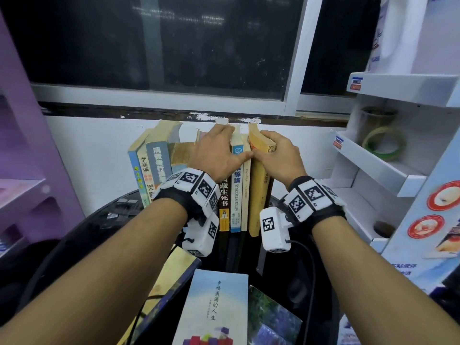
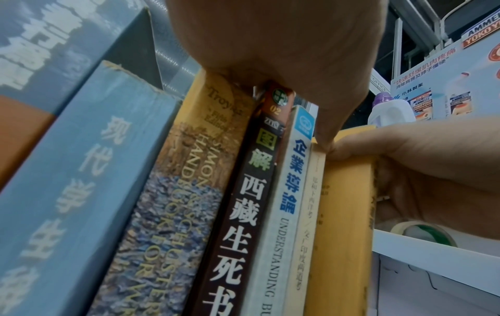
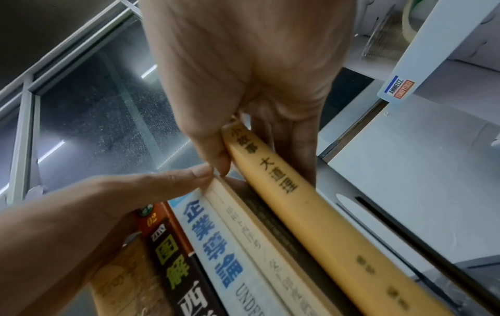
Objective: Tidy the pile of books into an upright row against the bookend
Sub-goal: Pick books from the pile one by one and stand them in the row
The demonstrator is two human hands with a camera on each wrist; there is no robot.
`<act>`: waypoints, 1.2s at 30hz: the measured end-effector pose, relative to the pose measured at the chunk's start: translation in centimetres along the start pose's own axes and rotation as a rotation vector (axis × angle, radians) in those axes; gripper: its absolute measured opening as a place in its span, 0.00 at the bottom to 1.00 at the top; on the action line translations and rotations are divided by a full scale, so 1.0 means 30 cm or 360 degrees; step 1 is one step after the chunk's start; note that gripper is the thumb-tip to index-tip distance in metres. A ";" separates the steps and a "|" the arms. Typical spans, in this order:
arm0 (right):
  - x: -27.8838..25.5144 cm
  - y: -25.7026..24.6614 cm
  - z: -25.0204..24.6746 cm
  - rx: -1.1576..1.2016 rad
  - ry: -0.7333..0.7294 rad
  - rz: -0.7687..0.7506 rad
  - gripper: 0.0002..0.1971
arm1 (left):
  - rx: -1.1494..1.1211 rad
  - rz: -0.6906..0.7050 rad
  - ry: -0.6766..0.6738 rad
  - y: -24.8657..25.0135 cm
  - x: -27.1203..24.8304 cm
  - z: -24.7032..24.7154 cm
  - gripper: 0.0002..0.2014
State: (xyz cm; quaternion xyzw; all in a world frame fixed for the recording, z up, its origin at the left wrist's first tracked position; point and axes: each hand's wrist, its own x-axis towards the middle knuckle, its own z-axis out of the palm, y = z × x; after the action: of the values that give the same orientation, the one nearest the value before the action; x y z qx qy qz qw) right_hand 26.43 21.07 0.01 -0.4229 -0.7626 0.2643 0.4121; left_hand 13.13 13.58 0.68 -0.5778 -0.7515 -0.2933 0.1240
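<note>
While the row of books [image 1: 199, 175] is standing upright at the far edge of the dark surface [image 1: 104, 220], the left hand [image 1: 217, 153] is lying flat on the tops of the middle books, fingers straight and thumb stretched right. The right hand [image 1: 276, 155] is gripping the yellow book [image 1: 258, 185] at the right end of the row, thumb on its left face, fingers curled over the right. The two thumbs are touching. Near the viewer, a pale blue book [image 1: 214, 310] is lying flat among others. A white shelf unit [image 1: 383, 168] is standing at right.
</note>
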 end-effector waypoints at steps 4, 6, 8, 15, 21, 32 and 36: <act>-0.018 -0.002 -0.038 0.0054 -0.0231 0.0012 0.32 | 0.0001 0.0018 -0.0014 -0.007 0.001 -0.002 0.39; -0.031 0.004 -0.054 0.0100 -0.0408 0.0022 0.36 | -0.0021 0.0020 -0.0010 -0.005 -0.001 -0.004 0.38; -0.042 0.014 -0.065 0.0083 -0.0515 0.0008 0.42 | -0.0038 0.0011 -0.0011 -0.001 -0.003 -0.007 0.38; -0.086 0.099 -0.021 0.0067 -0.0659 0.0062 0.50 | -0.0061 0.0000 -0.0014 -0.002 -0.007 -0.010 0.38; -0.085 0.124 0.005 0.0142 -0.0716 0.0080 0.51 | -0.0060 0.0005 0.0001 -0.003 -0.008 -0.009 0.37; -0.060 0.148 0.034 0.0210 -0.0671 0.0020 0.51 | -0.0051 -0.0003 0.0038 -0.011 -0.001 0.008 0.37; -0.043 0.154 0.045 0.0235 -0.0655 0.0020 0.50 | -0.0057 -0.0020 0.0034 -0.017 0.005 0.016 0.38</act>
State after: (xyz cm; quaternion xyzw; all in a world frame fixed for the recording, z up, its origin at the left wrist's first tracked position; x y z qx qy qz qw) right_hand 27.65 22.22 -4.68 -0.3333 -0.8066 0.4026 0.2759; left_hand 12.69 13.90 0.23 -0.5720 -0.7484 -0.3136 0.1198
